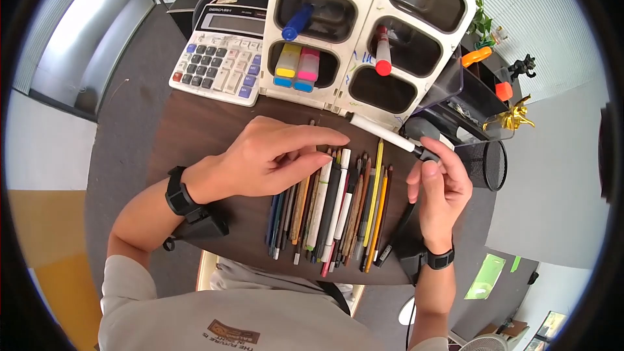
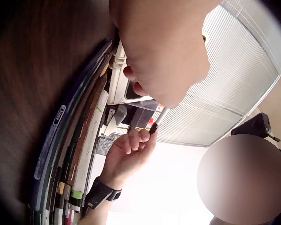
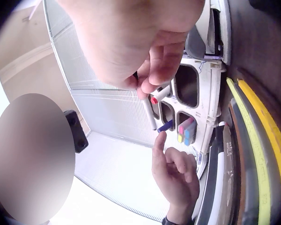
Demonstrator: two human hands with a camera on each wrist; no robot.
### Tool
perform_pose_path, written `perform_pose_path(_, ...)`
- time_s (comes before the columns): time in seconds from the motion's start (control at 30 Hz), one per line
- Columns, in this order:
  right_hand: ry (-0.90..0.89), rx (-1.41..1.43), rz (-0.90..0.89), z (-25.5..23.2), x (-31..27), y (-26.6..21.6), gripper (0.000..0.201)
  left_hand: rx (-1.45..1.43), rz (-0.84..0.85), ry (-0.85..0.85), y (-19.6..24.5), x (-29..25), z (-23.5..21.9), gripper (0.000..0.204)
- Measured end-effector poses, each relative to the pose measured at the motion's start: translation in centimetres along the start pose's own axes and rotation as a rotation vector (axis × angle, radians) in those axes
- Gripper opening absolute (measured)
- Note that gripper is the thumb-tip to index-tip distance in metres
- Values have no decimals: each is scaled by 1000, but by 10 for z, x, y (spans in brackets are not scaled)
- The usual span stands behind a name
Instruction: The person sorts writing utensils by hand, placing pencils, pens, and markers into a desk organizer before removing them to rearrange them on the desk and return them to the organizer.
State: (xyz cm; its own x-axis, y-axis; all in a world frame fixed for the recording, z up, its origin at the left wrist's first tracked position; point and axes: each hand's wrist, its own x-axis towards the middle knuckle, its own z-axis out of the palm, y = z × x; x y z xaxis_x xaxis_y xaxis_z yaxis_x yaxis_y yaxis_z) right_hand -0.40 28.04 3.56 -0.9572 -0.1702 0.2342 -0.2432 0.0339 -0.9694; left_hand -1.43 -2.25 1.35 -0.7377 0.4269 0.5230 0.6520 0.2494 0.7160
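My right hand [image 1: 442, 188] pinches a white marker [image 1: 383, 132] by its black end, between thumb and fingers, just in front of the white organizer [image 1: 365, 10]. The marker slants with its other end toward the left. My left hand [image 1: 266, 156] hovers over the upper ends of a row of pencils and pens [image 1: 302, 205], index finger and thumb reaching out, nothing between them. In the organizer's openings sit a blue marker [image 1: 298, 23], a red-capped marker [image 1: 383, 55] and several highlighters [image 1: 288, 62]. In the right wrist view the held marker [image 3: 149, 112] is partly hidden by my fingers.
A large calculator [image 1: 221, 58] stands left of the organizer. To the right are a black mesh cup [image 1: 495, 166], a dark desk holder and a gold figurine [image 1: 513, 116]. A black cable [image 1: 396, 234] lies by the pencils' right side, near the table's front edge.
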Motion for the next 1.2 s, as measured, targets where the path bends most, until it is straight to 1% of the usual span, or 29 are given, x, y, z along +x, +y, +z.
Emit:
perform_pose_path(0.07,1,-21,-39,-4,-2,1,28,-18,-64,-25,2,-1,0,38)
perform_pose_path(0.17,-14,10,-68,-5,-5,4,23,-54,-90,-27,1,-3,4,42)
perform_pose_path(0.3,-39,64,-93,-8,-9,4,25,13,-77,-8,0,-3,3,36)
perform_pose_path(0.37,-58,54,-220,-15,-6,14,26,30,-59,-5,0,0,2,30)
perform_pose_path(0.47,-27,38,-218,-16,-9,13,29,40,-17,-6,-4,0,6,23)
perform_pose_path(0.53,9,-48,-167,-14,-7,9,28,29,2,-30,-7,-2,8,22)
perform_pose_path(0.57,-9,-7,-92,-11,-8,3,25,28,12,-38,-8,-2,7,21)
perform_pose_path(0.67,-57,-73,-103,-6,-4,5,22,78,-28,-110,-4,0,1,24)
perform_pose_path(0.7,-96,-50,-94,-5,-4,4,22,50,-48,-88,-2,1,2,24)
perform_pose_path(0.77,-82,-30,-64,1,-5,0,22,-9,-86,-49,1,5,7,25)
perform_pose_path(0.87,-65,-32,-29,4,-5,-3,23,47,15,-100,-5,3,6,28)
perform_pose_path(0.93,-78,-62,12,4,-2,-4,24,35,42,-81,-7,2,5,28)
perform_pose_path(0.97,-93,-84,41,5,-1,-5,24,30,53,-69,-7,1,5,29)
perform_pose_path(1.03,-142,-81,94,6,1,-1,23,32,20,-82,-5,1,3,29)
perform_pose_path(1.13,-304,-132,129,5,2,5,25,19,2,-99,-2,2,0,29)
perform_pose_path(1.2,-355,-150,157,9,1,3,27,0,16,-109,-1,1,-1,29)
